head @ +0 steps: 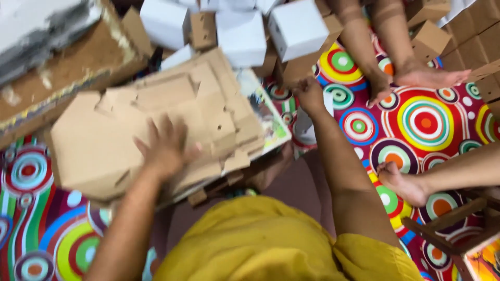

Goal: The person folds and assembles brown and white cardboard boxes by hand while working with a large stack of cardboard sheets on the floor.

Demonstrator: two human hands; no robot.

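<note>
Left hand [165,148] lies flat, fingers spread wide, on top of the stack of flat cardboard blanks [156,130]; nothing pinched, the grip is just a palm press. The stack sits on a board or printed sheet [271,122] across the person's lap, over the patterned mat [427,122], and the top sheets are fanned and skewed. Right hand [308,93] reaches forward to the brown folded box [299,67] at the foot of the box pile. It touches the box or is just at it, but the fingers are blurred, so I cannot tell whether that grip is closed. To lift one blank cleanly, I'd judge it best to slide the top sheet by its free edge while keeping the palm weight on the rest, as the stack looks ready to slip toward the lap. Containers: white folded boxes [242,36] and brown ones heaped at the top, flaps mostly shut, contents not visible. More brown boxes [432,36] lie at upper right. Another person's feet [427,75] rest on the mat beside the pile, clear of both hands.
</note>
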